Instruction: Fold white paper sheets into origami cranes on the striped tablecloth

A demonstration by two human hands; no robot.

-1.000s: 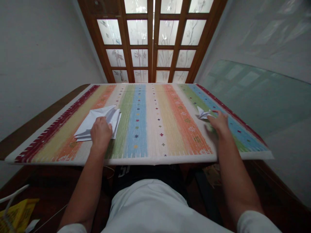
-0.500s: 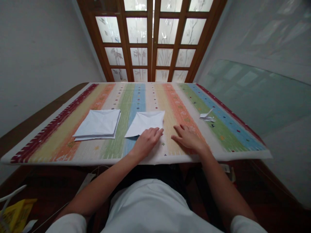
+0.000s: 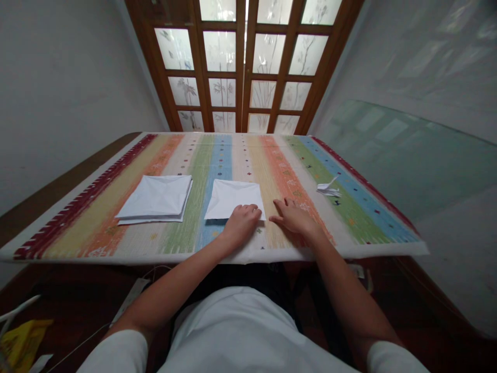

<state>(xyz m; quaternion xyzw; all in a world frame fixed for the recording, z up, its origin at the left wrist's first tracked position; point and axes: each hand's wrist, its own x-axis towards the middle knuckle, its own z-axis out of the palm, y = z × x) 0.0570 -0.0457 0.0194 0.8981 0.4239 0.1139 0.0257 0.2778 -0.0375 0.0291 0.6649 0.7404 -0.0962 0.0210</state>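
Observation:
A creased white square sheet of paper (image 3: 233, 197) lies in front of me, its near edge lifted slightly off the tablecloth with a shadow below. My left hand (image 3: 244, 224) is closed at its near right corner, fingers together; the thumb is mostly hidden. My right hand (image 3: 293, 215) rests just right of the sheet, apart from it, with its fingers spread and nothing in them. Left of the sheet sits a stack of white paper squares (image 3: 157, 197) with crease lines. Farther right stands a small folded white paper figure (image 3: 329, 188) with a thin raised point.
A striped, patterned tablecloth (image 3: 233, 150) covers the table and hangs over its near edge. Beyond the table are wooden glazed doors (image 3: 243, 67). A pale glass panel (image 3: 407, 155) leans at the right wall. A yellow bag (image 3: 25, 339) lies low at the left.
The sheet has turned, so its near edge now runs roughly level with the table edge. My right hand has shifted slightly left, closer to the sheet. My left hand stays at its corner.

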